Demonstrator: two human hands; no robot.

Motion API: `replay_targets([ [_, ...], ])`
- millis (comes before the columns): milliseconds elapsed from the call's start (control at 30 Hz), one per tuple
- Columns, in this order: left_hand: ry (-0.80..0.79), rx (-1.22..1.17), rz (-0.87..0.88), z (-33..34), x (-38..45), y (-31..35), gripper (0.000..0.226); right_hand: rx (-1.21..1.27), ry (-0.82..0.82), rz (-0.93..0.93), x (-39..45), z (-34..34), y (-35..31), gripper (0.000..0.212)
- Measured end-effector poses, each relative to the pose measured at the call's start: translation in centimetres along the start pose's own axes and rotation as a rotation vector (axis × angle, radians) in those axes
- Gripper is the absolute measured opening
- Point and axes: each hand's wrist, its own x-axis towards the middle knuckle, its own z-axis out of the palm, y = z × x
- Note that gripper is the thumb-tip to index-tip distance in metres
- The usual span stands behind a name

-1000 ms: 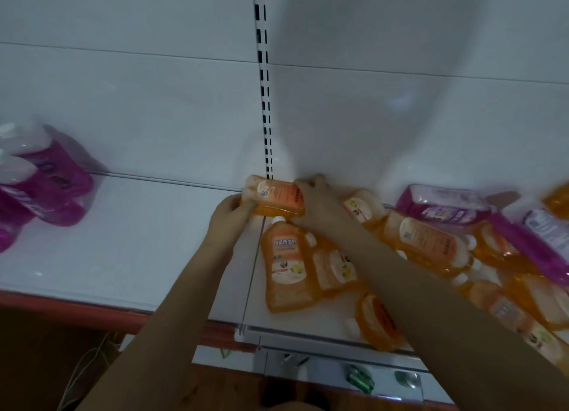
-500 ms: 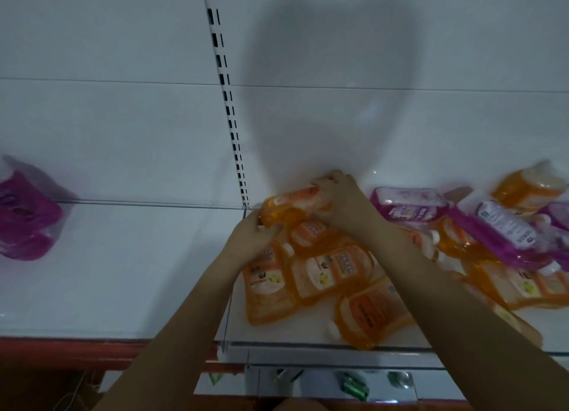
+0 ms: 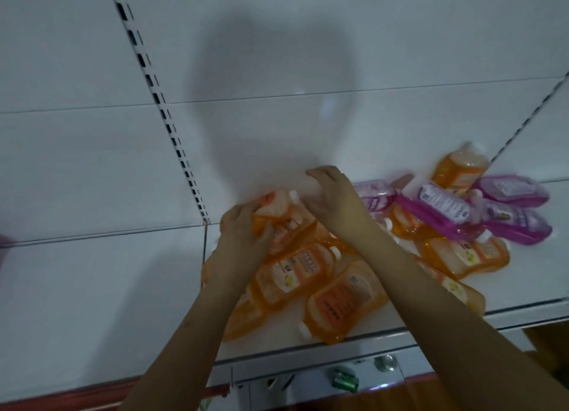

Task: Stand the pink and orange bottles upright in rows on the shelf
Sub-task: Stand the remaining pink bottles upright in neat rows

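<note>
Both hands hold one orange bottle (image 3: 272,209) at the back of the white shelf (image 3: 101,284), against the rear panel. My left hand (image 3: 243,229) grips its lower left end. My right hand (image 3: 331,195) curls over its capped right end. Several more orange bottles (image 3: 295,272) lie flat in a heap below and to the right. Several pink bottles (image 3: 446,209) lie on their sides farther right, and one orange bottle (image 3: 460,169) leans on the back wall there.
A slotted upright strip (image 3: 172,133) runs down the back panel just left of my hands. The shelf's front edge (image 3: 354,341) passes under my forearms. A small green object (image 3: 345,380) lies on the lower ledge.
The view has swung left and tilted, so the bottle heap sits more to the right. Both hands have stayed on the same orange bottle and turned it against the back wall.
</note>
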Motion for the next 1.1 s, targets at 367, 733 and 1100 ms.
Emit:
replay_targets([
  [367, -0.409, -0.216, 0.26, 11.6, -1.8, 10.5, 0.034, -0.174, 0.217, 0.313, -5.7, -11.1, 10.2, 0.048],
  [733, -0.207, -0.35, -0.115, 21.3, 0.4, 18.9, 0.026, -0.207, -0.154, 0.362, -8.7, -13.3, 21.3, 0.097],
  [1100, -0.212, -0.916, -0.585, 20.9, 0.7, 20.7, 0.03, -0.026, -0.204, -0.093, -8.7, -15.6, 24.1, 0.091],
])
